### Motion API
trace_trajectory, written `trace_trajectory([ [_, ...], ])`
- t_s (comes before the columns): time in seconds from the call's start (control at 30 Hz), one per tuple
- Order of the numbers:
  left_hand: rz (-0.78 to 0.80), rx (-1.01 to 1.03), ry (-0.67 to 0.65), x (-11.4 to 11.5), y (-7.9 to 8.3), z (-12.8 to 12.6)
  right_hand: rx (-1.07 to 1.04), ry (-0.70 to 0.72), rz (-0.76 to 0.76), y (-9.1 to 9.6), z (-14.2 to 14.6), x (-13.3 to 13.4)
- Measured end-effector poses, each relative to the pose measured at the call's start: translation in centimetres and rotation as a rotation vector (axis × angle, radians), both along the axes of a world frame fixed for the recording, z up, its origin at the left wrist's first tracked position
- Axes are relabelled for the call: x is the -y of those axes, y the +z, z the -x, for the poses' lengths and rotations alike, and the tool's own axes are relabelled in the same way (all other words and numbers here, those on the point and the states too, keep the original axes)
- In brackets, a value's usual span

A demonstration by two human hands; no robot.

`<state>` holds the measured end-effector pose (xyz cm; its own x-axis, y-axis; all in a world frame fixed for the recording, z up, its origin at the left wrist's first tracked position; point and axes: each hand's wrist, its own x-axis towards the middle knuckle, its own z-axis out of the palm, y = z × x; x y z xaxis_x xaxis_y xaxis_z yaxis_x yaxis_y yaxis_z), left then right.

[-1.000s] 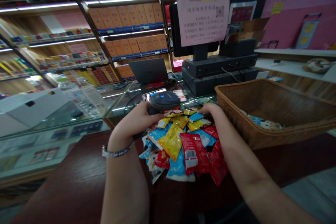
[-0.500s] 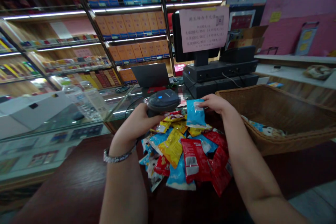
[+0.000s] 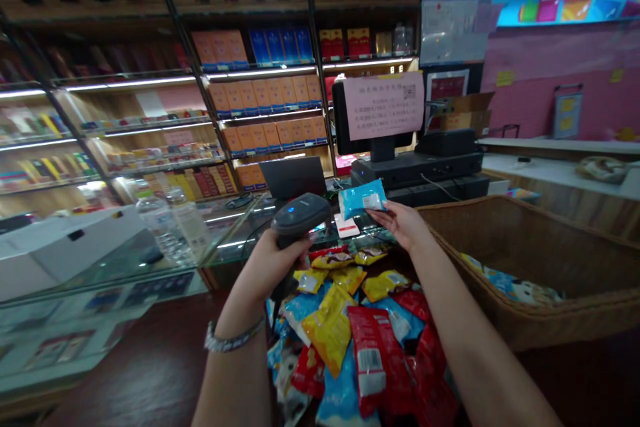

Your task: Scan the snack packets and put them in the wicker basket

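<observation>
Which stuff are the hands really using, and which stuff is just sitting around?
Being used:
left hand with barcode scanner
right hand with blue packet
pile of snack packets
wicker basket

Just sitting around:
laptop
pink paper notice
water bottle

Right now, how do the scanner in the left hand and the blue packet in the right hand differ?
The barcode scanner is dark grey, rigid and pistol-shaped; the light blue packet is flat and soft-looking, with a white label. The left hand wraps the scanner's grip; the right hand only pinches the packet's edge. Both are held up above the pile of snack packets, close but apart.
</observation>
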<state>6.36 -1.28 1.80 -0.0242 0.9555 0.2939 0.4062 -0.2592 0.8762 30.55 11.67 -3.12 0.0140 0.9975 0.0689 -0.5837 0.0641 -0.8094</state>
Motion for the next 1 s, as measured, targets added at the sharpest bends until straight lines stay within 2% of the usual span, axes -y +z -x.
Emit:
trace_trajectory([
  [0.2,-0.021,-0.042,-0.009,0.3,0.1,-1.5,0.025,0.022,-0.051,-0.2,0.9,0.2],
  [0.4,-0.024,-0.093,0.031,0.4,0.1,-2.8,-0.087,-0.043,-0.172,0.1,1.3,0.4],
  [0.53,-0.043,-0.102,0.043,0.3,0.1,-3.3,-0.134,-0.035,-0.134,0.2,1.1,0.6],
  [0.63,-0.094,-0.084,0.02,0.2,0.1,-3.5,-0.101,-0.013,-0.086,0.0,1.1,0.6],
  [0.7,-0.104,-0.077,0.015,0.1,0.1,-3.5,-0.074,-0.046,-0.083,-0.1,1.3,0.5],
  [0.87,-0.096,-0.101,-0.017,0.0,-0.2,-3.5,0.105,-0.214,-0.164,-0.4,1.5,0.4],
  [1.0,-0.051,-0.095,-0.04,0.3,-0.3,-3.6,0.479,-0.428,-0.363,-0.5,0.8,0.8],
])
